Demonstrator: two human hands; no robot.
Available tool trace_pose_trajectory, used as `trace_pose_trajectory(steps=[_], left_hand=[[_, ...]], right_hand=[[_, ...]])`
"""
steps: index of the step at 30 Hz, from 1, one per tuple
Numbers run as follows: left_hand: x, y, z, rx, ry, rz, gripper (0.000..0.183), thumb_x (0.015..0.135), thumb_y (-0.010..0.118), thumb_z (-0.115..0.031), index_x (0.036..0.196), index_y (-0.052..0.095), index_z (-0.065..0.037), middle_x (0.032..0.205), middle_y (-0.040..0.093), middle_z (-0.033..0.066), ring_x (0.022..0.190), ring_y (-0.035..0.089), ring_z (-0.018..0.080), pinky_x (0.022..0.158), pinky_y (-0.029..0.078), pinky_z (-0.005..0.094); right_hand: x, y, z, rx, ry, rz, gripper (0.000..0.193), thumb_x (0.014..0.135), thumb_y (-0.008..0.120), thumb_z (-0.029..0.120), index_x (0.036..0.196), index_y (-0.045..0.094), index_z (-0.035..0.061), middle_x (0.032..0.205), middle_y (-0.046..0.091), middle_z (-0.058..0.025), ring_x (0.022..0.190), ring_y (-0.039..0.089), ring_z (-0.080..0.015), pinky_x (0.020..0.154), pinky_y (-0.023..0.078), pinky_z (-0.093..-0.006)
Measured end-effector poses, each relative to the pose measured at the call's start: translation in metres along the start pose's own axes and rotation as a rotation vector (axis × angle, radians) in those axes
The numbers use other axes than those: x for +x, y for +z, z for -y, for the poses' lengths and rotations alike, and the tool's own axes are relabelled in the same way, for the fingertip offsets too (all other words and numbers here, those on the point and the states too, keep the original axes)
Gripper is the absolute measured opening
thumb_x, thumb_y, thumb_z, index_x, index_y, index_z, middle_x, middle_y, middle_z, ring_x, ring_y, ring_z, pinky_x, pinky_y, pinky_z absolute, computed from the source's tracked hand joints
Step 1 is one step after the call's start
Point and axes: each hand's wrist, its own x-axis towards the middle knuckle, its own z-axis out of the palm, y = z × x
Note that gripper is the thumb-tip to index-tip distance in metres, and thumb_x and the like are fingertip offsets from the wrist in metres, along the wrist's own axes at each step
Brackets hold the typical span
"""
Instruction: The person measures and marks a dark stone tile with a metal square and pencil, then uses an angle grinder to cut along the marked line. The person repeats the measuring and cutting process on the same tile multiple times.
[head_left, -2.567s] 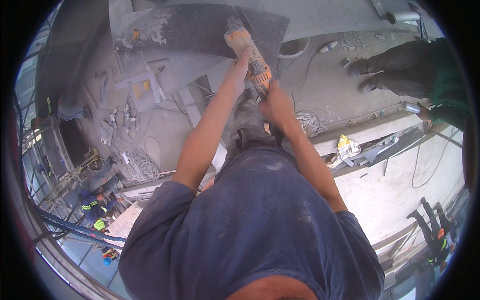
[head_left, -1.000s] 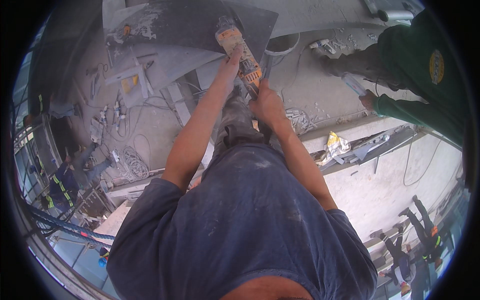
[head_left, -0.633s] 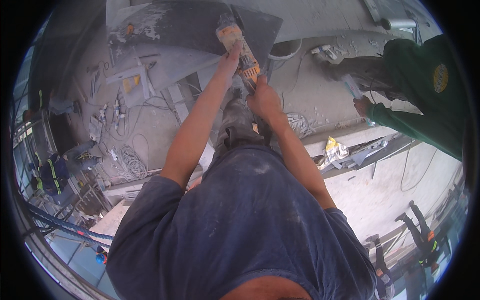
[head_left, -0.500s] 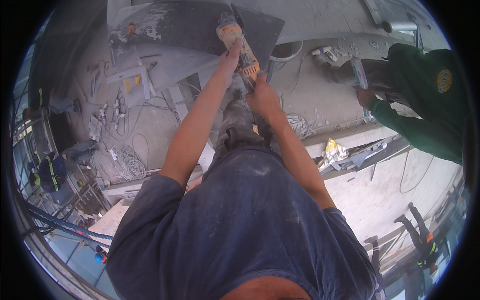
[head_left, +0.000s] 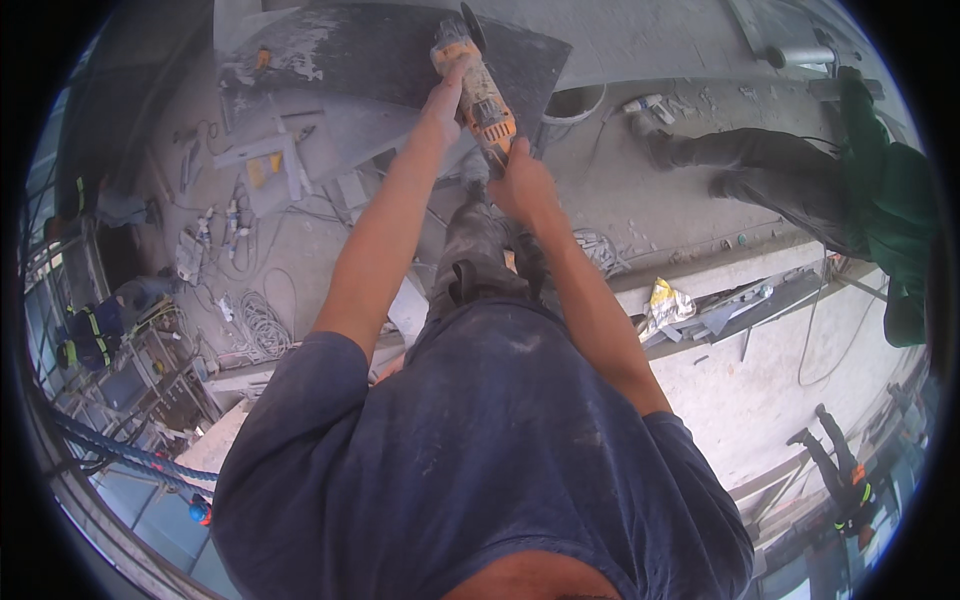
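Both of my hands hold a dusty orange and grey angle grinder (head_left: 490, 115), its head pointing away from me. My left hand (head_left: 445, 102) wraps round the front of the body, close behind the head. At the rear end, my right hand (head_left: 525, 188) grips the handle. The thin disc (head_left: 473, 27) stands nearly edge-on at the right of the grinder's head. Beneath and beyond it lies a large dark sheet (head_left: 390, 55) with pale dusty smears. Whether the disc touches the sheet I cannot tell.
A co-worker in a green top (head_left: 895, 210) is at the right, legs stretched toward the middle. Coiled cable (head_left: 264, 328) lies on the left floor among offcuts and leads. A yellow and white bag (head_left: 664, 304) rests on a ledge at right.
The grinder has tilted slightly, and its disc shows more plainly. The co-worker has shifted to the right; the tube that was in that person's hand is out of sight.
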Motion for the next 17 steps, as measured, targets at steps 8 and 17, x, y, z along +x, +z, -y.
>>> trace_pose_trajectory(steps=[8,17], left_hand=[[-0.046,0.005,0.029,0.011,-0.048,0.014,0.092,0.098,0.084,-0.056,0.16,0.047,0.001,0.144,0.063,0.0141,0.132,0.064,0.0288,0.115,0.052,0.0457],[-0.032,0.013,0.003,0.142,0.005,-0.104,0.108,0.095,0.084,-0.063,0.166,0.041,0.007,0.157,0.057,0.0177,0.144,0.057,0.0309,0.123,0.045,0.0436]], right_hand=[[-0.054,-0.011,-0.014,-0.037,0.088,0.084,0.05,0.091,0.072,0.014,0.13,0.047,-0.0024,0.111,0.076,-0.0371,0.107,0.074,-0.0582,0.096,0.057,-0.0646],[-0.015,-0.001,-0.011,-0.038,-0.017,0.03,0.05,0.09,0.069,0.009,0.132,0.046,-0.0032,0.108,0.077,-0.0361,0.105,0.075,-0.0575,0.096,0.058,-0.064]])
